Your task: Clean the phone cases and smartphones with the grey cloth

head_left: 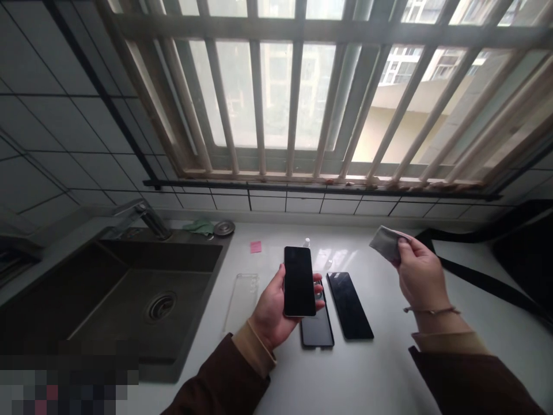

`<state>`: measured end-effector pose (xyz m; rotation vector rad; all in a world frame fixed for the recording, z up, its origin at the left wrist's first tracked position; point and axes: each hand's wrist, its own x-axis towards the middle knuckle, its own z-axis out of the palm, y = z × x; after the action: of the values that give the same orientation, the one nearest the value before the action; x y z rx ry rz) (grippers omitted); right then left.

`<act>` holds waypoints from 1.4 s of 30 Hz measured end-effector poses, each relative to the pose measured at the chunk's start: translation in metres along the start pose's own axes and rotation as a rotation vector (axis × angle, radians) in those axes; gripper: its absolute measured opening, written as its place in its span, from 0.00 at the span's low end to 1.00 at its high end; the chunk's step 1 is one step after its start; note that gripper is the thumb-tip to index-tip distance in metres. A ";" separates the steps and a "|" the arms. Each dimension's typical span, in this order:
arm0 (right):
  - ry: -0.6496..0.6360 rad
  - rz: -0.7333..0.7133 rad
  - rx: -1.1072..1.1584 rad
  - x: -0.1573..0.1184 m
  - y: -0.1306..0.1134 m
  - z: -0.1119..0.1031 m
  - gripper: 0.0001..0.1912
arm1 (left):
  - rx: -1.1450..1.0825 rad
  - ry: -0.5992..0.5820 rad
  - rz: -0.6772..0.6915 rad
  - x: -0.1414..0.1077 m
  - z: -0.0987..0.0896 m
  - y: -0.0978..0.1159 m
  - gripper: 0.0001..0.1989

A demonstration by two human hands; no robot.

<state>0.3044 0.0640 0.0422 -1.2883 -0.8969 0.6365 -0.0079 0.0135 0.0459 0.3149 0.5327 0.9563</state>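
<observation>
In the middle of the head view, my left hand (273, 314) is wrapped round a smartphone (299, 281), its dark screen facing up. Off to the right, my right hand (417, 271) pinches a folded grey cloth (386, 244), held apart from the phone. Partly hidden behind the held phone lies a black phone case (318, 331), open side up. A second smartphone (349, 305) rests on the white countertop beside that case. Left of my left hand is a clear phone case (242, 302).
A dark sink (185, 256) with a metal faucet (151, 219) fills the left side. Near its back corner are a green cloth (199, 226) and a drain strainer (224, 228). A pink note (256, 246) and a small clear bottle (307, 242) sit behind the phones. Black straps (479, 279) lie at right.
</observation>
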 end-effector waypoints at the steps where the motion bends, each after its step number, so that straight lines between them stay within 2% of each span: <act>1: 0.038 0.093 0.173 -0.011 -0.003 0.009 0.11 | -0.021 -0.009 0.006 0.004 0.000 -0.001 0.32; 2: 0.035 0.200 0.311 -0.024 -0.005 0.018 0.09 | -0.039 -0.012 0.014 0.007 -0.001 -0.003 0.32; 5: -0.215 0.566 0.440 -0.058 -0.007 0.041 0.09 | -0.063 -0.009 0.025 0.010 -0.007 -0.008 0.31; 7: -0.289 0.673 0.476 -0.070 -0.007 0.053 0.11 | -0.067 -0.009 0.021 0.009 -0.010 -0.010 0.31; 8: -0.303 0.662 0.458 -0.073 -0.007 0.058 0.13 | -0.070 -0.009 0.021 0.008 -0.011 -0.010 0.30; 9: -0.306 0.611 0.428 -0.074 -0.007 0.063 0.15 | -0.072 -0.006 0.021 0.008 -0.012 -0.010 0.30; 11: -0.294 0.406 0.296 -0.074 -0.006 0.071 0.19 | -0.069 0.004 0.023 0.007 -0.012 -0.012 0.30; 15: -0.253 -0.235 -0.248 -0.080 -0.002 0.088 0.19 | -0.037 0.049 0.010 0.008 -0.013 -0.019 0.31; 16: -0.280 -0.400 -0.378 -0.084 0.001 0.093 0.20 | -0.038 0.048 0.004 0.009 -0.014 -0.022 0.30; 18: -0.423 -0.684 -0.520 -0.092 0.007 0.102 0.24 | -0.072 0.009 0.011 0.011 -0.015 -0.026 0.28; 20: -0.547 -0.855 -0.613 -0.098 0.014 0.110 0.27 | -0.136 -0.059 0.038 0.013 -0.015 -0.030 0.26; 24: -0.645 -0.991 -0.738 -0.102 0.019 0.113 0.29 | -0.244 -0.102 0.092 0.017 -0.014 -0.031 0.25; 30: -0.797 -1.061 -0.759 -0.112 0.011 0.109 0.29 | -0.314 0.027 0.112 0.018 -0.013 -0.027 0.22; 33: -0.848 -1.075 -0.722 -0.119 0.011 0.109 0.29 | -0.341 0.078 0.101 0.018 -0.014 -0.022 0.23; 38: -0.920 -1.098 -0.581 -0.125 0.010 0.109 0.28 | -0.359 0.109 -0.014 0.015 -0.018 -0.009 0.32; 42: -0.939 -1.133 -0.503 -0.126 0.007 0.111 0.28 | -0.364 0.152 -0.005 0.015 -0.020 -0.002 0.34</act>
<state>0.1446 0.0199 0.0131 -0.6161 -2.4157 0.0349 -0.0107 0.0252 0.0244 -0.0866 0.4856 1.0559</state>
